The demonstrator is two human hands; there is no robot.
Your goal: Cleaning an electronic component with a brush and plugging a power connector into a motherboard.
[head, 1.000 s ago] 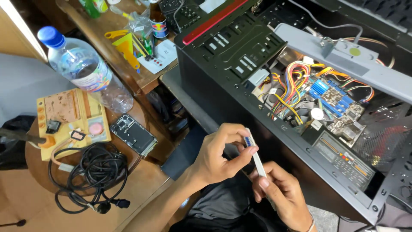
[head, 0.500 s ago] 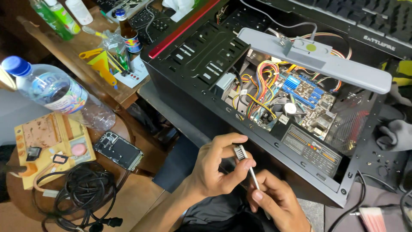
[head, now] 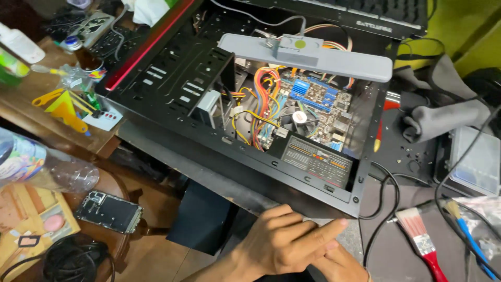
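Observation:
My left hand (head: 284,243) lies low in the head view, fingers stretched together over my right hand (head: 342,265), which is mostly hidden under it. The small white stick that both hands held earlier is out of sight. The two hands sit just in front of the open black computer case (head: 172,78), close to its front edge. Inside the case are the motherboard (head: 318,99) and bundles of coloured wires (head: 261,112). A grey lamp bar (head: 313,57) hangs across the case.
To the right lie a red-handled brush (head: 424,244), a blue-handled brush (head: 469,235), a grey cloth (head: 443,115) and a clear plastic box (head: 477,159). A plastic bottle (head: 47,169), an opened phone (head: 108,211) and a black cable coil (head: 73,261) sit at the left.
The view has swung right and up over the case. My hands have dropped lower in view and closed over each other, and the white stick no longer shows.

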